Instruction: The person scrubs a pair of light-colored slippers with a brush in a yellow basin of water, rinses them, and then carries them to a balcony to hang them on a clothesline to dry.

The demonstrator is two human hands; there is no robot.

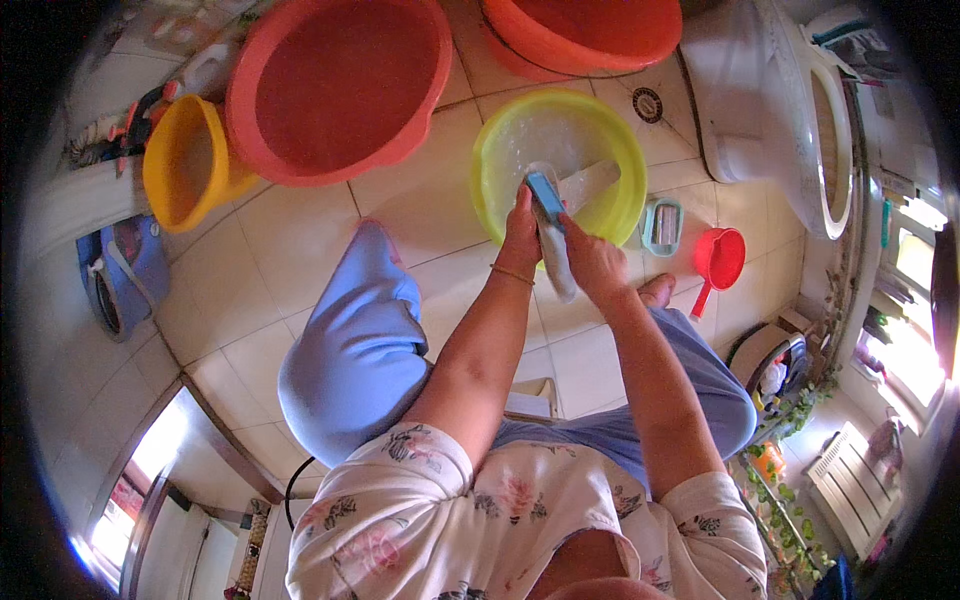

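Over the near rim of a yellow-green basin [633,215], my left hand [520,235] is closed on a long, flat, pale piece shaped like an insole [556,262]. Its lower end sticks out below my hands. My right hand [592,258] grips a small blue scrubbing brush [545,195], which lies against the pale piece. The brush's bristles are hidden. Inside the basin, a second pale, flat insole-like piece [592,183] rests in cloudy, sudsy water. Just right of the basin, a light teal soap dish [662,226] sits on the floor.
A red dipper [718,258] lies right of the soap dish. Two large red tubs [243,110] [590,40] and a yellow bucket [218,170] stand beyond. The white toilet [740,90] is at far right, near a floor drain [647,104]. A blue container [150,265] stands left on the tiles.
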